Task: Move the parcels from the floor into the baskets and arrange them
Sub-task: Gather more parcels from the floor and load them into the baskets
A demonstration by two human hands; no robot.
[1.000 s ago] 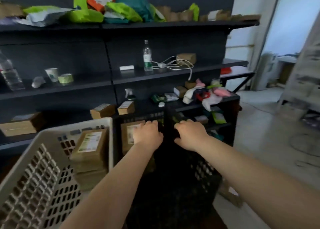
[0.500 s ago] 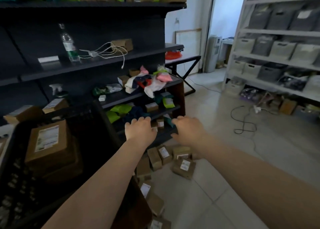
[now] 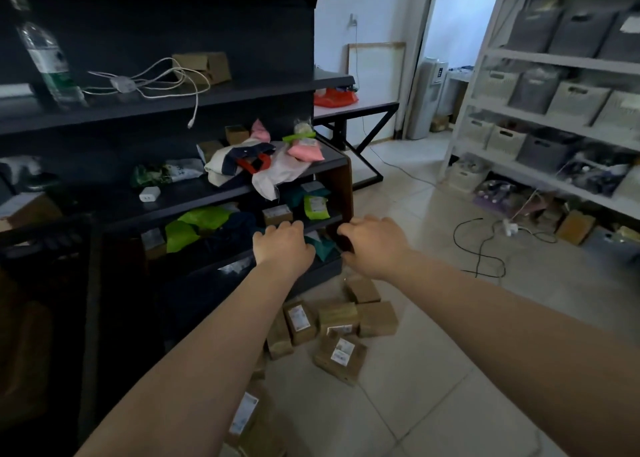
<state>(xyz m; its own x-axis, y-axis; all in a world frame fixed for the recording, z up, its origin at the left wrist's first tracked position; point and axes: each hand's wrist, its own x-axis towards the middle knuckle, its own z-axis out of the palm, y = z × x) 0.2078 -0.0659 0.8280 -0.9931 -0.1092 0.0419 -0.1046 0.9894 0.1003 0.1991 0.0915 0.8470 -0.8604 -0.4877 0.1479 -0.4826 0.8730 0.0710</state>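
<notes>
parcels (image 3: 341, 332) on floor, below both hands (image 3: 284, 247)

Both arms are reaching out w/ nothing in the hands. The left hand (image 3: 283, 245) and right hand (image 3: 374, 243) are hanging side by side, fingers loosely bent, in front of the low end of the dark shelf (image 3: 221, 193). Brown parcels (image 3: 341, 321) are lying in a heap on the floor tiles, just below the hands & beside the shelf foot. A black basket (image 3: 48, 245) is sitting left of the shelf's low part. A black cable (image 3: 481, 248) is curling on the floor, well right of the shelf.
</notes>
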